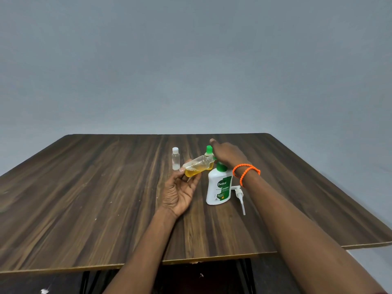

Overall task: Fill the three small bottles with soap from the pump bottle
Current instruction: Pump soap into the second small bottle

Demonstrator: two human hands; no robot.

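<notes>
The head view looks down on a dark wood-grain bench [106, 187] against a plain grey-blue wall. The person's left hand [180, 192] is raised palm-up near the middle of the bench, its fingers [192, 179] curled round a small clear plastic bottle of amber soap [198, 166], which lies tilted with its neck pointing right and up; the soap pools in its lower side, so it looks only partly full, and whether it carries a cap is hidden. The right hand [228, 154], with two orange braided bands [247, 171] at the wrist, reaches over the neck of that bottle; its fingers are hidden beneath the hand, so it cannot be told whether they hold anything. Just below it stands the white pump bottle with a green collar [219, 187], its green label reading "Dettol" and "99.9%", the smaller print too fine to read. Its white pump head with dip tube [239, 198] lies on the bench just beside it, to the right. Behind stand a small clear bottle with a white cap [175, 159], seemingly without soap, and a small bottle with a green cap [209, 151], mostly hidden. As a judgement, one bottle is partway filled and at least one remains.
</notes>
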